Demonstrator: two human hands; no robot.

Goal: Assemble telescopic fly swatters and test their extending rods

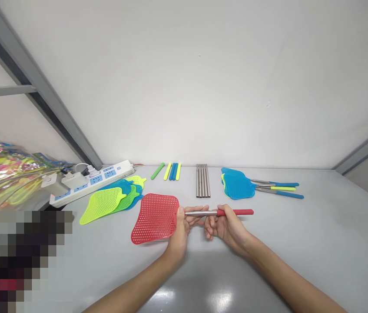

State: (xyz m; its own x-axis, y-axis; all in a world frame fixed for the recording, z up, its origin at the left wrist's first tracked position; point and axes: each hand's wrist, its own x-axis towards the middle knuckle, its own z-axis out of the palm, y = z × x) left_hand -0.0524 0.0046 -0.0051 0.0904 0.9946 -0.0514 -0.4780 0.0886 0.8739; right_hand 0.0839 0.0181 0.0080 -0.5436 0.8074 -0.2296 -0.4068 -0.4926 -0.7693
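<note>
A red fly swatter (156, 217) is held level over the grey table, its perforated head to the left. My left hand (181, 230) grips it where the head meets the metal rod (203, 213), thumb on top. My right hand (227, 228) holds the red handle (240, 212) near its joint with the rod, thumb on top and fingers curled below. Beyond the hands lie several bare metal rods (203, 181) side by side. To the left is a pile of loose yellow, green and blue swatter heads (105, 202).
Several coloured handles (173, 171) lie near the wall. Blue and yellow swatters with rods and handles (239, 184) are stacked at the right. A white power strip (118, 169) with plugs stands at the left, beside a clear bag of colourful items (8, 174).
</note>
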